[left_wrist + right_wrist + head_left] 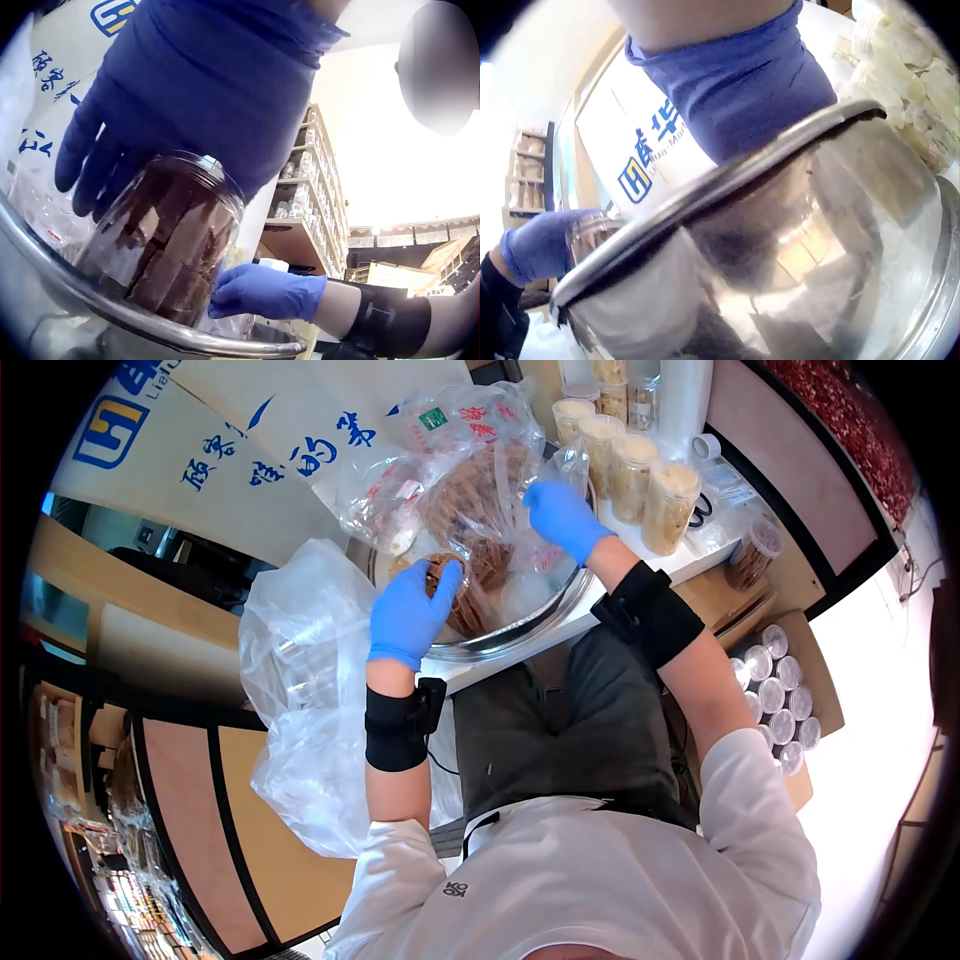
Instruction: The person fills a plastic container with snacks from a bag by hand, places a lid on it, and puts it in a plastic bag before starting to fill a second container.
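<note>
Blue-gloved hands hold a jar and a bag over a steel bowl.
The left hand (pixel 408 618) has its fingers wrapped round a clear jar (pixel 169 240) packed with brown sticks, held tilted just inside the rim of the steel bowl (pixel 520 635) on the white worktop (pixel 690 560). The right hand (pixel 562 518) curls its fingers into a clear bag (pixel 480 490) of similar brown sticks, which lies in the bowl. Jars of pale pieces (pixel 640 480) stand behind the bowl, and a large plastic sack (pixel 310 690) sits to the left.
</note>
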Demonstrator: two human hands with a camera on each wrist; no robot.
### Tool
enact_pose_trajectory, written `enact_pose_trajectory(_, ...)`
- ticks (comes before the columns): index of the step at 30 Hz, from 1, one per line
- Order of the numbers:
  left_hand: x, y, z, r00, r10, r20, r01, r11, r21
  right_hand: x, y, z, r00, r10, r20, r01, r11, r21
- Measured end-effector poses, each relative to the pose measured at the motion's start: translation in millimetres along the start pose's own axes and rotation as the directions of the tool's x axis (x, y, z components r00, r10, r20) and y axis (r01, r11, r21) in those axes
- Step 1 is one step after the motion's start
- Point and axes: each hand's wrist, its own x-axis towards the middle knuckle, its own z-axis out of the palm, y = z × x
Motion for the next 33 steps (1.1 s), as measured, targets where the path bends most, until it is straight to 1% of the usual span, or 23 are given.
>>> enact_pose_trajectory(1, 0, 1, -2, 1.000, 0.001, -0.006, -0.001, 1.000, -0.005, 6, 5, 7, 0.976, -0.062, 0.208, 0.102, 0.978, -0.184)
enact_pose_trajectory(2, -1, 1, -4, 0.998, 0.053, 0.024, -0.051, 0.997, -0.058, 9, 11, 14, 0.906, -0.079, 0.416, 0.233, 0.913, -0.335)
enact_pose_trajectory(3, -3, 0, -6, 0.993, 0.104, 0.053, -0.097, 0.989, -0.111, 10, 14, 18, 0.904, -0.081, 0.419, 0.238, 0.911, -0.337)
enact_pose_trajectory(4, -5, -4, -6, 0.994, 0.097, 0.049, -0.091, 0.989, -0.115, 11, 16, 23, 0.881, -0.070, 0.467, 0.220, 0.936, -0.274)
enact_pose_trajectory(6, -8, -13, -6, 0.965, 0.260, 0.031, -0.249, 0.947, -0.205, 15, 29, 41, 0.851, -0.063, 0.521, 0.201, 0.956, -0.213)
enact_pose_trajectory(8, -14, -10, -8, 0.972, 0.229, 0.042, -0.217, 0.956, -0.197, 28, 54, 71, 0.850, -0.181, 0.495, 0.316, 0.927, -0.203)
enact_pose_trajectory(9, -17, -7, -8, 0.977, 0.205, 0.059, -0.191, 0.964, -0.186, 27, 50, 70, 0.845, -0.181, 0.503, 0.318, 0.927, -0.200)
enact_pose_trajectory(10, -19, -6, -7, 0.978, 0.198, 0.065, -0.183, 0.965, -0.189, 25, 42, 64, 0.808, -0.132, 0.574, 0.320, 0.917, -0.239)
enact_pose_trajectory(11, -20, -5, -5, 0.976, 0.216, 0.014, -0.213, 0.971, -0.111, 24, 34, 57, 0.767, -0.081, 0.637, 0.328, 0.903, -0.279)
enact_pose_trajectory(12, -20, -4, -4, 0.970, 0.238, -0.038, -0.240, 0.970, -0.032, 22, 27, 50, 0.763, -0.080, 0.641, 0.330, 0.902, -0.280)
enact_pose_trajectory(14, -21, 0, -3, 0.970, 0.239, -0.034, -0.240, 0.971, -0.017, 17, 17, 41, 0.798, -0.025, 0.602, 0.162, 0.971, -0.175)
enact_pose_trajectory(18, -24, 1, -9, 0.962, 0.272, -0.010, -0.272, 0.962, -0.024, 19, 19, 44, 0.793, -0.028, 0.609, 0.160, 0.973, -0.164)
enact_pose_trajectory(20, -28, 7, -14, 0.970, 0.242, 0.011, -0.242, 0.970, -0.034, 15, 15, 38, 0.850, -0.080, 0.521, 0.136, 0.988, -0.070)
enact_pose_trajectory(21, -28, 10, -16, 0.975, 0.220, 0.034, -0.219, 0.975, -0.042, 14, 13, 36, 0.848, -0.087, 0.522, 0.146, 0.987, -0.072)
enact_pose_trajectory(23, -28, 10, -8, 0.981, 0.192, -0.010, -0.192, 0.979, -0.069, 14, 8, 29, 0.912, -0.102, 0.398, 0.117, 0.993, -0.013)
enact_pose_trajectory(24, -27, 9, -3, 0.985, 0.167, -0.043, -0.170, 0.981, -0.093, 14, 12, 27, 0.909, -0.116, 0.401, 0.135, 0.991, -0.019)
enact_pose_trajectory(26, -26, 9, 8, 0.979, 0.165, -0.118, -0.180, 0.976, -0.127, 15, 26, 28, 0.980, -0.167, 0.105, 0.158, 0.983, 0.089)
enact_pose_trajectory(27, -26, 8, 13, 0.970, 0.169, -0.175, -0.197, 0.968, -0.154, 14, 20, 21, 0.977, -0.182, 0.113, 0.174, 0.982, 0.079)
enact_pose_trajectory(28, -25, 7, 18, 0.968, 0.159, -0.192, -0.192, 0.967, -0.166, 9, 7, 7, 0.984, -0.178, 0.004, 0.176, 0.977, 0.123)
enact_pose_trajectory(29, -24, 7, 24, 0.947, 0.191, -0.258, -0.246, 0.949, -0.197, 5, -5, -7, 0.980, -0.168, -0.102, 0.184, 0.969, 0.167)
enact_pose_trajectory(30, -24, 7, 27, 0.921, 0.220, -0.322, -0.300, 0.927, -0.224, 1, -23, -20, 0.979, -0.184, -0.091, 0.197, 0.968, 0.156)
enact_pose_trajectory(32, -24, 11, 28, 0.930, 0.181, -0.320, -0.277, 0.917, -0.288, -13, -61, -40, 0.990, -0.096, -0.104, 0.134, 0.869, 0.476)
enact_pose_trajectory(33, -22, 12, 28, 0.938, 0.156, -0.309, -0.262, 0.904, -0.338, -17, -72, -44, 0.989, -0.106, -0.099, 0.140, 0.873, 0.468)
